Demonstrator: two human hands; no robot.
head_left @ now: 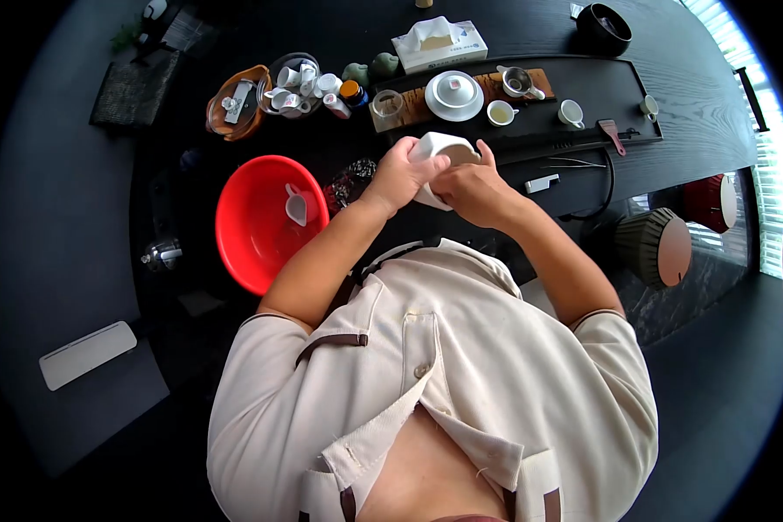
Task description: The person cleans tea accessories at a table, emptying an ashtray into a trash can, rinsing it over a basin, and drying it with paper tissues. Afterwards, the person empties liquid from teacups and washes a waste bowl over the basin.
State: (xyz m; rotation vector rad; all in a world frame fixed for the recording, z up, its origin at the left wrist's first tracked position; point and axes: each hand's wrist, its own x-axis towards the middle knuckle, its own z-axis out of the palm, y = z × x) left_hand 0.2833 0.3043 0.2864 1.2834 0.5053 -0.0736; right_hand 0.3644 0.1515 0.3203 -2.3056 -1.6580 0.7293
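A thick-walled, angular white ceramic ashtray (433, 146) is held in front of my chest, tilted with its hollow facing right. My left hand (393, 180) is closed on its left side, thumb over the near wall. My right hand (478, 193) is at its right side, with bent fingers reaching into the hollow and one finger raised by the rim; the tips are partly hidden. Left of my hands is a red plastic basin (257, 252) with a small white pitcher (300, 206) inside. A dark, shiny crumpled bag (350, 183) lies between the basin and my left wrist.
Beyond my hands, a black tea tray (583, 74) carries a lidded white bowl (454, 90), a glass strainer (518, 82) and several cups. A tissue box (441, 54) is behind it. A bowl of white cups (292, 85) stands at back left, and stools (654, 248) at right.
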